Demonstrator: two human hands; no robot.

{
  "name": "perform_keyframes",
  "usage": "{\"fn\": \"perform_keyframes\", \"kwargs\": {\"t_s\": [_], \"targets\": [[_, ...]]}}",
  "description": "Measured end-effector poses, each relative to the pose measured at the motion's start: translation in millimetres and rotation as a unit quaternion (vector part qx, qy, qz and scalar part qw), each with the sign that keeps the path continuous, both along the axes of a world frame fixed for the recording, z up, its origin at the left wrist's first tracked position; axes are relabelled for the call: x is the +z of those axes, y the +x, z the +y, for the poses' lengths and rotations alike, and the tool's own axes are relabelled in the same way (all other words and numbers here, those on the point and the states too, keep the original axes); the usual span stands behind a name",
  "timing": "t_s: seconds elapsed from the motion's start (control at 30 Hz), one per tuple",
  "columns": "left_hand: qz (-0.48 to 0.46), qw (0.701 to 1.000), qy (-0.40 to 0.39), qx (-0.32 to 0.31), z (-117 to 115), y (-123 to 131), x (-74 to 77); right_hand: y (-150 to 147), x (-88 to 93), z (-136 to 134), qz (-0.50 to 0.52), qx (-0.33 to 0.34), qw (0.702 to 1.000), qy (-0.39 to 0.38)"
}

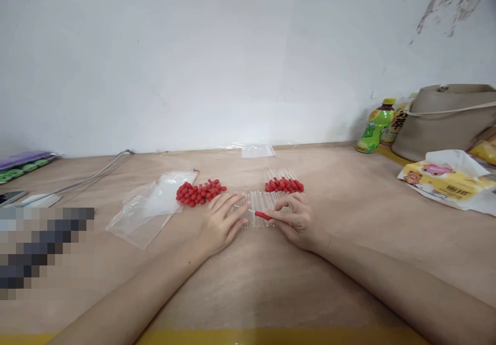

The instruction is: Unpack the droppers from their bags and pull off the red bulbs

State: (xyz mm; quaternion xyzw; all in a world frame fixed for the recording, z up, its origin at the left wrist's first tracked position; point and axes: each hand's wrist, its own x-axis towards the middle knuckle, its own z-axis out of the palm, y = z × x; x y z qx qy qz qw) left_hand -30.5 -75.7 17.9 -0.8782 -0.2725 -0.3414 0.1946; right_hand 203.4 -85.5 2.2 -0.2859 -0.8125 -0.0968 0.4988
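Note:
Between my hands a thin clear stick with a red tip (262, 215) lies slanted over a row of clear sticks (258, 202). The fingers of my right hand (296, 220) pinch the red tip. My left hand (225, 222) is at the stick's other end, its fingers bent around that end. Just beyond my left hand is a pile of red tips (197, 193). Past my right hand lies a bundle of clear sticks with red tips (284, 184), the tips pointing toward me.
Clear plastic bags (153, 205) lie left of the red pile, another small bag (258, 151) near the wall. A gray cable (96, 173) crosses the left. At the right stand a green bottle (374, 128), a beige bag (445, 123) and a yellow wrapper (449, 179).

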Motion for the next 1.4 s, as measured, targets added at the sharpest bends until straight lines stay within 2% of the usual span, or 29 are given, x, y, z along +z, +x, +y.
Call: {"fn": "perform_keyframes", "kwargs": {"t_s": [0.13,0.27,0.5,0.67,0.9,1.03,1.1,1.2,1.3,1.4], "targets": [[0.005,0.999,0.019,-0.037,-1,11,-4.4,1,-0.4,0,-0.030,-0.008,0.999,-0.010],[0.024,0.998,0.045,-0.034,-2,16,-3.8,-2,1.8,-2,-0.071,-0.029,0.996,-0.036],[0.060,0.994,0.084,-0.038,-6,22,-5.0,-16,-1.0,0,-0.110,-0.025,0.993,0.043],[0.062,0.995,0.065,-0.051,-5,20,-5.8,-18,-2.8,2,-0.112,0.029,0.991,0.074],[0.032,0.997,0.030,-0.061,-6,18,-6.4,-14,1.4,1,-0.119,0.042,0.988,0.092],[0.010,0.999,0.007,-0.051,-4,5,-6.0,-4,-1.3,4,-0.111,0.040,0.988,0.099],[-0.020,1.000,0.011,-0.020,-1,-7,-4.9,6,-1.7,9,-0.078,0.010,0.993,0.087],[-0.068,0.995,0.005,0.068,6,-26,-3.1,29,-1.7,22,0.004,-0.097,0.995,0.032],[-0.090,0.985,-0.026,0.143,13,-36,-4.0,57,-3.6,41,0.104,-0.213,0.968,-0.083],[-0.068,0.979,-0.058,0.181,18,-39,-8.9,80,-7.3,56,0.130,-0.268,0.936,-0.188]]}}
